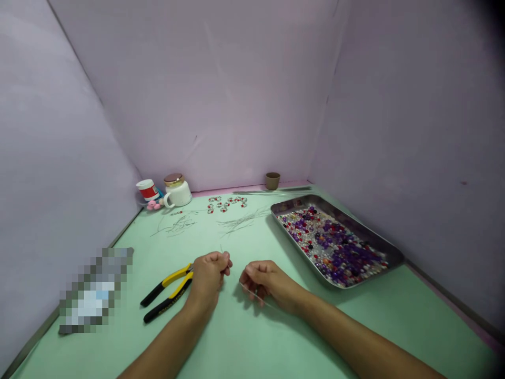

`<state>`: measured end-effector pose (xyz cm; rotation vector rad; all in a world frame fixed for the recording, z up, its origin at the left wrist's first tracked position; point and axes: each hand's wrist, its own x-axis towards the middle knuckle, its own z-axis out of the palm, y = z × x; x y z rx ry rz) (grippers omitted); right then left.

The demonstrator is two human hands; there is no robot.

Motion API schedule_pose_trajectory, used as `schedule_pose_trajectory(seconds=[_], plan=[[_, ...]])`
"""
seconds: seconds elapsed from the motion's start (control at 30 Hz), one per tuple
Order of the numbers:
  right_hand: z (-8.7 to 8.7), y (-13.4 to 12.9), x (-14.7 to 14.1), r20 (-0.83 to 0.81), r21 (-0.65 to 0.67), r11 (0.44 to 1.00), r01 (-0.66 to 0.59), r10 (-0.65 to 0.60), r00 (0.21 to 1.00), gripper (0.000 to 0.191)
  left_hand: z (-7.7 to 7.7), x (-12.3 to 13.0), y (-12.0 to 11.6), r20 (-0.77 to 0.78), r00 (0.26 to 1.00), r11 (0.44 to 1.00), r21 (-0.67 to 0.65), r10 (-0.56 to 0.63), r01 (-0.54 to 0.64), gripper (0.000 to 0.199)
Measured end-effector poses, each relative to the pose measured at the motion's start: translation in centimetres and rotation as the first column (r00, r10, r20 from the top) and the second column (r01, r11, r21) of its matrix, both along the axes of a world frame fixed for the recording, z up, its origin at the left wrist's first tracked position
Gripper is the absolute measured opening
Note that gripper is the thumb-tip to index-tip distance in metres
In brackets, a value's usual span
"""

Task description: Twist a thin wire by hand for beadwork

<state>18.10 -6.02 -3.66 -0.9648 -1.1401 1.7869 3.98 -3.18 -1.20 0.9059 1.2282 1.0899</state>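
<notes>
A: In the head view, where is the wire [253,293] seen?
B: At the right hand [270,281]; it is pinched between the fingertips and angled back toward the wrist.
A: And the left hand [210,271]?
B: Thumb and finger are pressed together. A fine strand is seen just above, but whether it is gripped cannot be told. The hands are separated by a narrow gap.
A: How is the room bounded?
B: Leftward, by the pliers [170,302], partly hidden behind the left hand; rightward, by the tray's [365,231] rim, past a strip of counter [236,342]; ahead, by loose wires [239,223].
</notes>
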Motion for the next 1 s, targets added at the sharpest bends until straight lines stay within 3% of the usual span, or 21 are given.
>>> schedule_pose_trajectory(seconds=[0.1, 0.23, 0.4, 0.57, 0.67, 0.77, 0.9, 1.0], plan=[[0.0, -0.2, -0.1, 0.100, 0.096, 0.995, -0.023, 0.013, 0.995, 0.032, -0.7, 0.6, -0.5, 0.017, 1.000, 1.000, 0.006, -0.019, 0.019, 0.026], [0.0, -0.3, -0.1, 0.176, 0.113, 0.994, 0.006, -0.026, 0.984, 0.025, -1.2, 1.0, -0.5, 0.067, 0.997, 0.999, -0.008, -0.046, 0.046, 0.028], [0.3, -0.1, 0.0, 0.179, 0.080, 0.996, -0.028, 0.013, 0.984, 0.023, -1.2, 0.4, 0.5, 0.109, 0.992, 0.997, -0.034, 0.065, -0.062, 0.023], [0.4, -0.3, -0.1, 0.161, 0.056, 0.994, -0.092, 0.082, 0.984, 0.023, 0.3, -2.1, 2.9, 0.142, 0.966, 0.977, -0.016, 0.214, -0.214, 0.018], [0.1, -0.3, -0.2, 0.101, 0.020, 0.999, -0.028, 0.026, 0.995, 0.026, 1.5, -3.2, 3.5, 0.173, 0.948, 0.957, 0.067, 0.269, -0.284, 0.016], [-0.3, -0.1, -0.1, 0.011, -0.010, 0.999, 0.049, -0.049, 0.999, 0.028, 1.4, -2.5, 2.5, 0.183, 0.966, 0.975, 0.096, 0.182, -0.201, 0.020], [-0.5, 0.0, 0.0, -0.043, -0.022, 0.999, 0.033, -0.034, 0.998, 0.027, 0.0, -0.3, 0.6, 0.176, 0.984, 0.997, 0.069, 0.015, -0.027, 0.023], [-0.4, -0.1, 0.0, -0.019, -0.027, 0.999, 0.018, -0.018, 1.000, 0.027, -0.7, 0.1, 0.4, 0.185, 0.982, 0.996, 0.087, -0.034, 0.018, 0.021]])
